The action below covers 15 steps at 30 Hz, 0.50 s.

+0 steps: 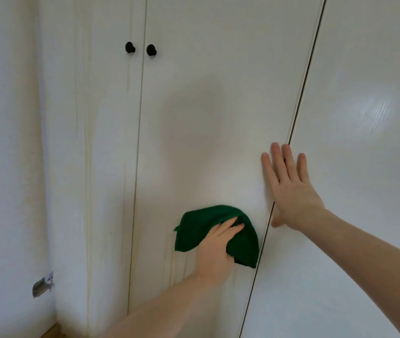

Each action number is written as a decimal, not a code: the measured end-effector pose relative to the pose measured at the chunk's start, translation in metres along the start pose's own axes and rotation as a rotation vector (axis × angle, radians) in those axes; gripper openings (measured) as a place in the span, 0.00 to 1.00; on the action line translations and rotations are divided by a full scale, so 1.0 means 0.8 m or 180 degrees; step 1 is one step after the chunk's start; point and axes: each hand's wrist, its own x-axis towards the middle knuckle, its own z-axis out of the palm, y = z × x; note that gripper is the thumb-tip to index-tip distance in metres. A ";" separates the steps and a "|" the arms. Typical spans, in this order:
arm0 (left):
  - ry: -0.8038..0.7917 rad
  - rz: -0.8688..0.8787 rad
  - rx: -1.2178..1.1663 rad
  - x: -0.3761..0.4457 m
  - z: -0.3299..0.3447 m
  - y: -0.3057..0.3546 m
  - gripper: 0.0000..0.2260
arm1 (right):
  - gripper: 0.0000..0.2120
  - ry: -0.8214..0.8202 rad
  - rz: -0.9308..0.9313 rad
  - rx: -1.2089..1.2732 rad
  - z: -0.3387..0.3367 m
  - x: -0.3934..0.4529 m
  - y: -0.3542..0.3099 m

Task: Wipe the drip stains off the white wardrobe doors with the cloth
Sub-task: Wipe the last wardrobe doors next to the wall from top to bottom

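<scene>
Two bare forearms, apparently no sleeves, rings.

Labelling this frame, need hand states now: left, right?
Left hand: grips the green cloth against the wardrobe door.
Right hand: open, fingers straight, flat on the doors at the seam, holding nothing.
</scene>
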 end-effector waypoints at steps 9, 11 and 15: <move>0.1296 -0.1193 -0.0133 0.049 -0.156 -0.086 0.30 | 0.80 -0.0086 0.0104 0.0056 -0.009 0.001 -0.008; 0.1518 -0.1425 -0.0130 0.058 -0.184 -0.106 0.26 | 0.79 -0.0101 0.0114 0.0043 -0.009 0.001 -0.008; 0.1631 -0.1712 -0.0271 0.065 -0.194 -0.142 0.21 | 0.80 -0.0120 0.0144 0.0003 -0.007 0.002 -0.008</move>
